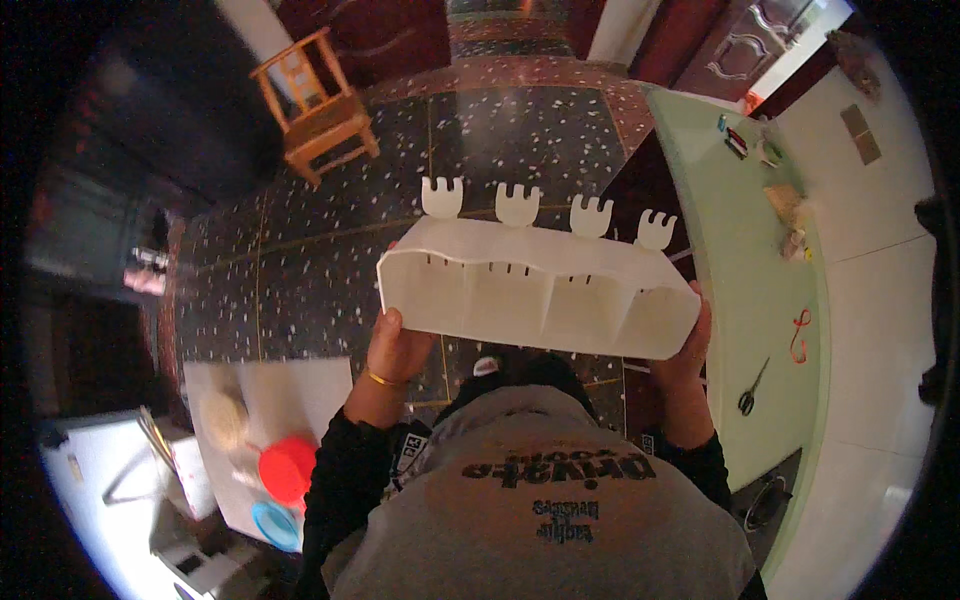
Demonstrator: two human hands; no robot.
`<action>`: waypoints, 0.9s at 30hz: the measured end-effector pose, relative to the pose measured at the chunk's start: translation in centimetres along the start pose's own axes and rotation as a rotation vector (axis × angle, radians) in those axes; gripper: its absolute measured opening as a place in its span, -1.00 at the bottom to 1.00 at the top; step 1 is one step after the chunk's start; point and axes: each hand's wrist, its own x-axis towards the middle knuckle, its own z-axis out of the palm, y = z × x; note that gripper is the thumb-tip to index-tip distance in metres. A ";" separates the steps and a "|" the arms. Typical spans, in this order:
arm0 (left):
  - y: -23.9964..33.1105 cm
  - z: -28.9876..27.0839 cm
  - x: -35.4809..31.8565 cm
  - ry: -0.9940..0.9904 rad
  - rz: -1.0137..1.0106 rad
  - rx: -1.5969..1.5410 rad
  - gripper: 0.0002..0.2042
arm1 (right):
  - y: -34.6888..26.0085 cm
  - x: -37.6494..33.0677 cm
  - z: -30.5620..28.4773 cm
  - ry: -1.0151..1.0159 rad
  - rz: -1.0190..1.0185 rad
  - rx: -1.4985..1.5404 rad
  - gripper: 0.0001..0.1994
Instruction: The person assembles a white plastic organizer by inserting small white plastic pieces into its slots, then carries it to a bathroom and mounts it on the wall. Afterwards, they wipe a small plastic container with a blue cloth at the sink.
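Note:
A white plastic organizer rack [505,300] with a row of open compartments is held up in front of me, slightly tilted down to the right. Along its far edge stand several pronged white hooks [517,205]. My left hand [397,350] grips its left end, with the thumb on the front corner. At the other end my right hand [690,345] is wrapped round the side, its fingers partly hidden behind the rack. The compartments hold nothing that I can see.
On the right runs a green counter [745,290] with scissors [752,388], a red ribbon-like strip [800,335] and small items at its far end. Lower left, a pale table [325,385] bears a red container [287,470] and a blue bowl [275,526]. A wooden chair [322,120] stands far left.

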 end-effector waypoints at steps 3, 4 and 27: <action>-0.2 0.3 9.0 0.055 -0.053 -0.135 -0.42 | 2.3 4.7 1.7 -0.058 0.122 0.158 -0.36; -0.5 0.4 12.2 0.056 -0.091 -0.197 -0.45 | 3.3 6.7 2.5 -0.075 0.158 0.215 -0.39; 8.2 -10.7 66.9 0.876 0.199 0.106 -0.55 | 25.3 74.2 23.0 -0.712 0.099 -0.005 -0.62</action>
